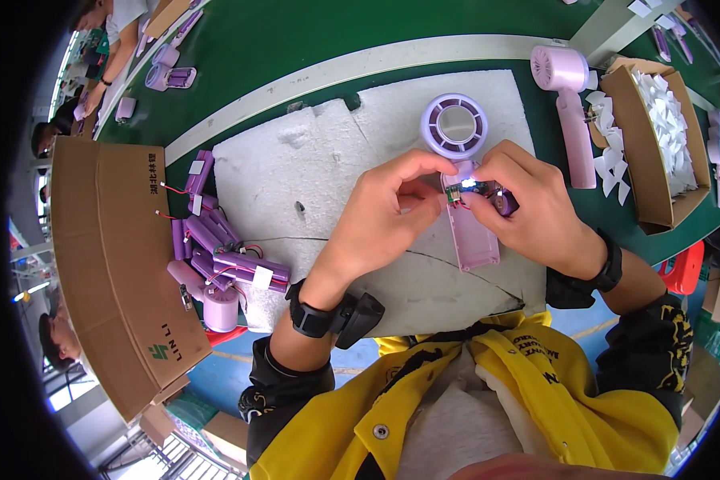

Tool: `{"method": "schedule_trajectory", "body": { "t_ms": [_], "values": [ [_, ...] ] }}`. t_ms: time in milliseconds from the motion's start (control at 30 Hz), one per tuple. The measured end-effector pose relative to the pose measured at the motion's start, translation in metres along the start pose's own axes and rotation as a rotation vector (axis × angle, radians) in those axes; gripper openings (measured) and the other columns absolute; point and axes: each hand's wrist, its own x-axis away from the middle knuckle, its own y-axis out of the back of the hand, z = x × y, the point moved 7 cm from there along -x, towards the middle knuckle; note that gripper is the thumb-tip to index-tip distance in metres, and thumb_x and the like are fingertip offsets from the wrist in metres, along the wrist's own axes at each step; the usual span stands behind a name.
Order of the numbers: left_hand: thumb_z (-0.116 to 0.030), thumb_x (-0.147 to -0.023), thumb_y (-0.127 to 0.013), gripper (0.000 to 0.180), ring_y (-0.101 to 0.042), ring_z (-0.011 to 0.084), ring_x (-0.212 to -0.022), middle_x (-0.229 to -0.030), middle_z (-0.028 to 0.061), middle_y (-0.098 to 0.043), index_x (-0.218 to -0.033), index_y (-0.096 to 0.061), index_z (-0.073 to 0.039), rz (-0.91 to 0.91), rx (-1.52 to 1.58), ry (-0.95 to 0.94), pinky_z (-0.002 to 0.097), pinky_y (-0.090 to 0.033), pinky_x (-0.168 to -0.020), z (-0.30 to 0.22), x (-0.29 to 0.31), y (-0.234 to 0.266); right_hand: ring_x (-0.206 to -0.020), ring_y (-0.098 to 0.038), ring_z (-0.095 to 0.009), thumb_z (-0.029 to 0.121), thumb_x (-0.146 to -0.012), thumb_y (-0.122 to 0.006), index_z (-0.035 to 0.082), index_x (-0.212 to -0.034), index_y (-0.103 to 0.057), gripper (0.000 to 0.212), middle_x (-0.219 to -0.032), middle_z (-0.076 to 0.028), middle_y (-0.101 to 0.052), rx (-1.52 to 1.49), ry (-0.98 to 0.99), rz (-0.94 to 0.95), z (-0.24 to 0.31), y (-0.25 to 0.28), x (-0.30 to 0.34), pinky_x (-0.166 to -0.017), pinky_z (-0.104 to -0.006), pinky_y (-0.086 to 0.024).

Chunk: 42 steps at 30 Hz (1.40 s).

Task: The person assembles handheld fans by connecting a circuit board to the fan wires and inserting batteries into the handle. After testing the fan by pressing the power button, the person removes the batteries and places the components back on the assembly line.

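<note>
A small circuit board (457, 194) with a bright white light lit on it is pinched between the fingertips of both hands. My left hand (380, 220) is closed on its left end. Closed on the right side, my right hand (528, 204) also has a purple cylindrical battery (504, 202) beneath its fingers. Below them lies a handheld fan (458, 125), its round slotted head pointing away from me. Its pale pink handle shell (476, 242) is open and hollow toward me. My fingers partly hide the handle's upper part and the wires.
A white foam sheet (272, 172) lies beneath the work. Purple wired batteries (216, 236) are heaped at left, by a cardboard box (116, 264). Another pink fan (572, 112) and a carton of white pieces (664, 144) stand at right. A person's arm (120, 60) shows far left.
</note>
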Motion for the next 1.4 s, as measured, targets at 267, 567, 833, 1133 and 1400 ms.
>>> {"method": "schedule_trajectory", "body": {
  "t_ms": [267,567,833,1133,1400],
  "values": [
    [0.010,-0.086,-0.058,0.030,-0.067,0.0112,-0.087,-0.102,0.0077,-0.069,-0.114,-0.063,0.000,-0.056,0.029,0.011,0.0263,-0.055,-0.076,0.004,-0.002,-0.001,-0.069,-0.063,-0.026,0.000,-0.074,-0.077,0.000,-0.090,-0.059,0.024,-0.088,-0.012,-0.060,0.087,0.036,-0.017,0.001,-0.001,0.001,-0.059,-0.0325,-0.050],
    [0.011,-0.082,-0.058,0.036,-0.066,0.0129,-0.080,-0.106,0.0113,-0.071,-0.110,-0.074,-0.006,-0.038,-0.338,-0.138,0.0261,-0.052,-0.070,-0.016,-0.003,-0.010,-0.062,-0.059,-0.024,0.000,-0.073,-0.076,0.001,-0.089,-0.059,0.023,-0.087,-0.011,-0.060,-0.007,-0.087,-0.002,-0.012,0.003,0.001,-0.058,-0.0317,-0.048],
    [0.007,-0.078,-0.061,0.033,-0.066,0.0236,-0.067,-0.093,0.0133,-0.069,-0.103,-0.076,-0.010,-0.118,-0.324,-0.206,0.0299,-0.051,-0.062,-0.014,-0.005,-0.008,-0.065,-0.055,-0.016,0.002,-0.075,-0.075,0.003,-0.101,-0.058,0.031,-0.083,-0.008,-0.058,-0.265,-0.282,0.376,-0.025,-0.002,-0.003,-0.059,-0.0279,-0.046],
    [0.007,-0.078,-0.062,0.037,-0.068,0.0203,-0.085,-0.107,0.0113,-0.067,-0.110,-0.073,-0.007,-0.117,-0.209,-0.230,0.0278,-0.055,-0.076,-0.012,-0.005,0.018,-0.068,-0.059,-0.013,0.002,-0.083,-0.067,0.002,-0.118,-0.058,0.036,-0.089,-0.005,-0.061,-0.745,-0.505,0.460,-0.030,0.000,-0.004,-0.061,-0.0276,-0.050],
    [0.006,-0.079,-0.065,0.033,-0.067,0.0170,-0.091,-0.112,0.0088,-0.065,-0.109,-0.073,-0.006,-0.169,-0.148,-0.097,0.0265,-0.056,-0.080,-0.003,-0.007,0.022,-0.071,-0.065,-0.018,0.004,-0.088,-0.066,0.000,-0.107,-0.063,0.020,-0.093,-0.007,-0.065,-0.181,-0.349,0.276,-0.040,0.012,-0.010,-0.059,-0.0308,-0.051]
  ]
}}
